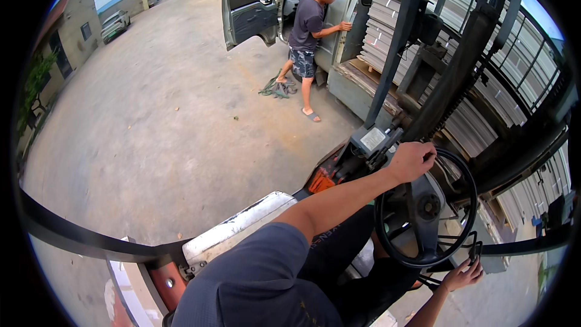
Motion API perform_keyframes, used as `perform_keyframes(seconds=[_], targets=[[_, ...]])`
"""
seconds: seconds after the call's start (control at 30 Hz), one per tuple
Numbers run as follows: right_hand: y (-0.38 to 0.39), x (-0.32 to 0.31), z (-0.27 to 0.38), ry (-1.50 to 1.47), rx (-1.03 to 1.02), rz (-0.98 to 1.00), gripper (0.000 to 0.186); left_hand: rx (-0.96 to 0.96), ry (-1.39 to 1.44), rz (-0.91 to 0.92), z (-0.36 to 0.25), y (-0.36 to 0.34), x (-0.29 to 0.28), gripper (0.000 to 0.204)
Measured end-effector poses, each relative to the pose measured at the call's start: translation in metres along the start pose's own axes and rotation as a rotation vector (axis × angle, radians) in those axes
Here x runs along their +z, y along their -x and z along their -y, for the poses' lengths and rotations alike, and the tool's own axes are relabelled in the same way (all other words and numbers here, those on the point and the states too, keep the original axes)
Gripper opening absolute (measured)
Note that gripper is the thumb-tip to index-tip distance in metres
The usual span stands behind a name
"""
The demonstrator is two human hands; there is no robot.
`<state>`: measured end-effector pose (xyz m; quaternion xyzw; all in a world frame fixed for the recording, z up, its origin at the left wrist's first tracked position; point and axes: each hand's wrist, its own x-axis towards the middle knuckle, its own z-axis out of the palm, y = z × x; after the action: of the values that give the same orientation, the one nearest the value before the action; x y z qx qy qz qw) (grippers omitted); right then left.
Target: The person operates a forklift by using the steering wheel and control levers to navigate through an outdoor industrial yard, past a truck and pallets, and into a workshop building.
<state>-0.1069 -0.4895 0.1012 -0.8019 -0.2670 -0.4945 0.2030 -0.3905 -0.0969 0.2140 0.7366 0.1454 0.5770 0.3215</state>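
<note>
I sit at the controls of a forklift. My left hand (414, 160) grips the upper rim of the black steering wheel (473, 206). At lower right, beside the wheel, my right hand (465, 275) has its fingers curled on a black control lever (475, 245). The dark mast (442, 103) rises ahead, in front of stacked pale boards (381, 33) on a truck bed, partly hidden by it.
A person (305, 30) in shorts and sandals stands by a truck with an open door (248, 18), near a green tangle (275, 91) on the concrete yard (151, 133). A parked car (115, 24) and low building (75, 24) are at left.
</note>
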Motion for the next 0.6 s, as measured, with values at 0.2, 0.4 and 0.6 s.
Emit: perform_keyframes(seconds=[0.2,0.4,0.6], targets=[[-0.007,0.004,0.000,-0.021,0.023,0.025,0.042,0.015,-0.004,-0.009,0.005,-0.007,0.009,0.012],[-0.011,0.010,-0.009,-0.029,0.022,0.037,0.043,0.006,0.012,-0.011,0.001,-0.010,0.018,0.010],[-0.017,0.015,-0.021,-0.022,0.014,-0.004,0.040,0.044,0.033,-0.014,0.000,-0.020,0.046,0.010]])
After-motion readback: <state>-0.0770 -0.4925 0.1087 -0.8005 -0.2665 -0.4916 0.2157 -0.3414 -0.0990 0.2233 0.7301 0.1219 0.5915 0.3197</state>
